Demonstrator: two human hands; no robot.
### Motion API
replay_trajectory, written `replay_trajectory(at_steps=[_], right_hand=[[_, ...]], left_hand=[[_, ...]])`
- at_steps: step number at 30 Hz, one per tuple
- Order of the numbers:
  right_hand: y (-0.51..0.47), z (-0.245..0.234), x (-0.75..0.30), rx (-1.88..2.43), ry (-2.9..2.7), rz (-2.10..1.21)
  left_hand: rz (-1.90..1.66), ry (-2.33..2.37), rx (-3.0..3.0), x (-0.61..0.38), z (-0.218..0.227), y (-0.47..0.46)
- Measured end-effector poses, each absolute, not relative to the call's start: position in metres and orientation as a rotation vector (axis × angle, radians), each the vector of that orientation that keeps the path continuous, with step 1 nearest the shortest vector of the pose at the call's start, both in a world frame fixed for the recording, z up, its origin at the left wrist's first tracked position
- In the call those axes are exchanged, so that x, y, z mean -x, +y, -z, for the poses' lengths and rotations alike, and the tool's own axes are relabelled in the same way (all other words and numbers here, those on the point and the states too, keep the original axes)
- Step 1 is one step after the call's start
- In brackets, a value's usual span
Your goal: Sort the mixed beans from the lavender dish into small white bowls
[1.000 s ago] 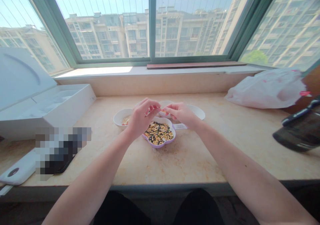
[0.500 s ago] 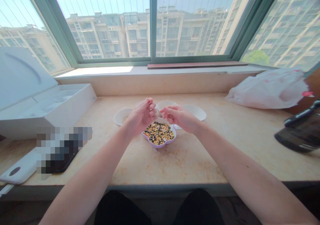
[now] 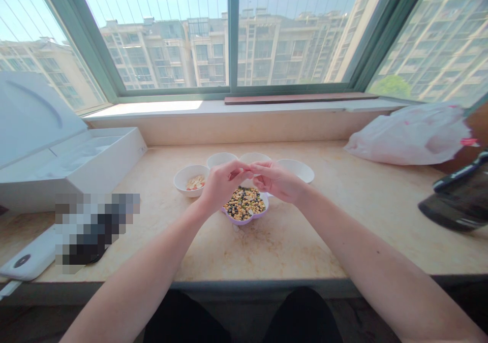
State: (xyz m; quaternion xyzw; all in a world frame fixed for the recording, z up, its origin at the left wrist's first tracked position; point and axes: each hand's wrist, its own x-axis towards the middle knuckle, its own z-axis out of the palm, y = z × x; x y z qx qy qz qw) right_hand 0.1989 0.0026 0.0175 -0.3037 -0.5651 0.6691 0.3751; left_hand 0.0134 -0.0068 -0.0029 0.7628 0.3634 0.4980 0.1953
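Note:
Both hands meet above the far side of a purple-rimmed, scalloped bowl (image 3: pixel 244 222) filled with mixed yellow, black and green beans (image 3: pixel 244 204). My left hand (image 3: pixel 224 180) has its fingers pinched together, touching the other hand's fingertips. My right hand (image 3: pixel 274 179) is also pinched closed; anything between the fingertips is too small to make out. Beside my left hand, a white bowl (image 3: pixel 182 186) holds some pale, flat pieces with a little red. Behind the hands stand two more white bowls (image 3: pixel 221 157) (image 3: pixel 255 158), their insides partly hidden. A white dish (image 3: pixel 299 170) sits to the right.
An open white box (image 3: pixel 110 155) stands at the left, with a white device (image 3: pixel 30 259) and a blurred-out dark object in front. On the right lie a white plastic bag (image 3: pixel 412 137) and a dark, see-through container (image 3: pixel 453 206). Behind the counter (image 3: pixel 267 256) is a window.
My left hand has swung rightward and turned, bringing its fingertips against those of my right hand. The left and back-left white bowls now show more. The right hand has barely shifted.

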Motion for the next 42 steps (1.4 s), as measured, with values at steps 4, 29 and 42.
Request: replay_trajectory(at_steps=[4, 29, 42], right_hand=[[0.003, -0.018, -0.200, 0.824, -1.485, -1.700], [0.051, 0.016, -0.223, 1.390, -1.971, -0.078], [0.048, 0.014, -0.223, 1.469, -1.946, -0.163]], left_hand=[[-1.434, 1.110, -2.245, -0.012, 0.003, -0.008], [-0.328, 1.022, -2.707, -0.011, 0.005, -0.004], [-0.357, 1.068, -2.708, -0.015, 0.013, -0.001]])
